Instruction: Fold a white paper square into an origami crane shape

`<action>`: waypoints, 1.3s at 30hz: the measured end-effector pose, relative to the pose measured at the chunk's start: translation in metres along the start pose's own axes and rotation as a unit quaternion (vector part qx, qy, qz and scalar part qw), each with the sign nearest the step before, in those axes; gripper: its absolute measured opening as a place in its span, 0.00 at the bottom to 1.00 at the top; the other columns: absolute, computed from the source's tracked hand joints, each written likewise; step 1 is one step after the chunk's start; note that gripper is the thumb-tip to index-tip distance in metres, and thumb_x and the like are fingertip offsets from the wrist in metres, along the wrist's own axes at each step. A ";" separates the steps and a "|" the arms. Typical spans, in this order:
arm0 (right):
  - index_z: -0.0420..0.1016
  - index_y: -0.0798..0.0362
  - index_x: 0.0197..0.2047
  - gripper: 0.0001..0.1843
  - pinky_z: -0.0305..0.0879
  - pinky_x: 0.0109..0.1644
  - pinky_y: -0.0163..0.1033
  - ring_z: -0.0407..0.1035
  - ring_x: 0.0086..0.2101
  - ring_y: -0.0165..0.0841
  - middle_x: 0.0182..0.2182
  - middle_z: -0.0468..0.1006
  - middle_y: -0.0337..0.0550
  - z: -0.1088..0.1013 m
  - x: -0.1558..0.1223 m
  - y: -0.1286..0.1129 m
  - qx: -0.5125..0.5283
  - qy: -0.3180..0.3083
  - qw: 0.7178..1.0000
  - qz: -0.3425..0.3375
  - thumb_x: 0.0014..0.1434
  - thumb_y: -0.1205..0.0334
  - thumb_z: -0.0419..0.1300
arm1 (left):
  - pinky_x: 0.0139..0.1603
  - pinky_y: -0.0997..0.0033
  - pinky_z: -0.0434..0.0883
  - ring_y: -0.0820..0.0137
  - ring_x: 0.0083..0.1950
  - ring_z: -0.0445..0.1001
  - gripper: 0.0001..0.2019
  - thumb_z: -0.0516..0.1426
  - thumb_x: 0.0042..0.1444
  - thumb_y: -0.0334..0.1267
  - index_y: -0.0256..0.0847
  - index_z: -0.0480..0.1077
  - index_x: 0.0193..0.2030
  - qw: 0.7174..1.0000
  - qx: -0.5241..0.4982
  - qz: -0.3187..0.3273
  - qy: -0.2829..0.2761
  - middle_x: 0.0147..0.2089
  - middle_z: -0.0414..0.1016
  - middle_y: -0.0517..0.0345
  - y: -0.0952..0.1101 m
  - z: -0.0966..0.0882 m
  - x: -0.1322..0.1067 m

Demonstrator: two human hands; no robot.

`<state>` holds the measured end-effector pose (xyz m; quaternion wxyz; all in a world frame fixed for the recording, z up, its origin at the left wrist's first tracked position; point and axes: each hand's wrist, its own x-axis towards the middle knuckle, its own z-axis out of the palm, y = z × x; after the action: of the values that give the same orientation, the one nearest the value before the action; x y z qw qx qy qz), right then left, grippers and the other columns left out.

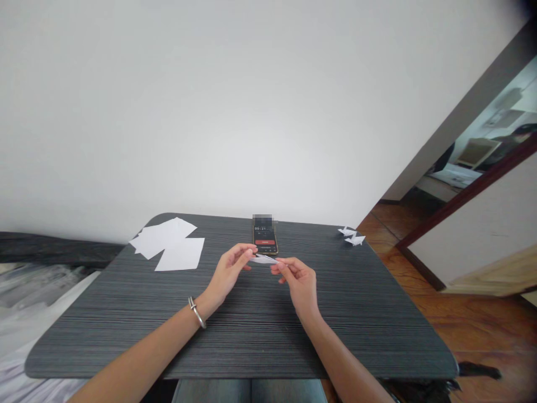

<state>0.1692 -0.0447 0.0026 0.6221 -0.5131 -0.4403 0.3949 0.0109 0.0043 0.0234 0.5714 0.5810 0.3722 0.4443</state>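
A small folded white paper piece (265, 259) hangs above the middle of the dark striped table (251, 330). My left hand (230, 270) pinches its left end with thumb and fingers. Its right end is pinched by my right hand (298, 280). Both hands hover a little above the tabletop. A metal bangle (196, 312) circles my left wrist. Just behind the paper lies a phone (265, 237) with a lit timer screen.
Several loose white paper sheets (170, 244) lie at the table's far left. Two small folded paper figures (351, 235) sit at the far right corner. A white wall stands behind; wooden floor and an open doorway are at the right.
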 end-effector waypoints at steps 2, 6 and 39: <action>0.74 0.56 0.33 0.10 0.65 0.25 0.33 0.73 0.30 0.35 0.27 0.79 0.44 0.000 0.000 0.001 0.013 0.006 1.000 -0.003 0.49 0.59 0.61 | 0.36 0.73 0.69 0.67 0.44 0.70 0.16 0.51 0.55 0.46 0.36 0.67 0.43 0.999 -0.037 -0.027 0.008 0.47 0.70 0.49 0.000 0.001 0.000; 0.74 0.54 0.34 0.09 0.66 0.26 0.33 0.73 0.30 0.34 0.29 0.79 0.43 0.001 -0.001 0.004 0.030 -0.004 1.000 -0.007 0.47 0.62 0.63 | 0.35 0.72 0.71 0.68 0.40 0.72 0.16 0.55 0.52 0.43 0.37 0.65 0.45 0.989 -0.108 -0.098 -0.012 0.45 0.70 0.50 -0.002 0.003 -0.001; 0.75 0.51 0.39 0.10 0.70 0.32 0.36 0.74 0.29 0.35 0.30 0.80 0.42 -0.001 -0.006 0.004 -0.230 -0.063 0.963 -0.126 0.51 0.63 0.59 | 0.24 0.78 0.66 0.75 0.26 0.68 0.28 0.54 0.53 0.36 0.37 0.50 0.60 0.998 -0.029 0.018 -0.053 0.30 0.73 0.57 -0.005 0.007 -0.002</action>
<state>0.1684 -0.0496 -0.0021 0.5029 -0.5565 -0.6190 0.2328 0.0171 0.0007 0.0187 0.5988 0.5933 0.3181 0.4339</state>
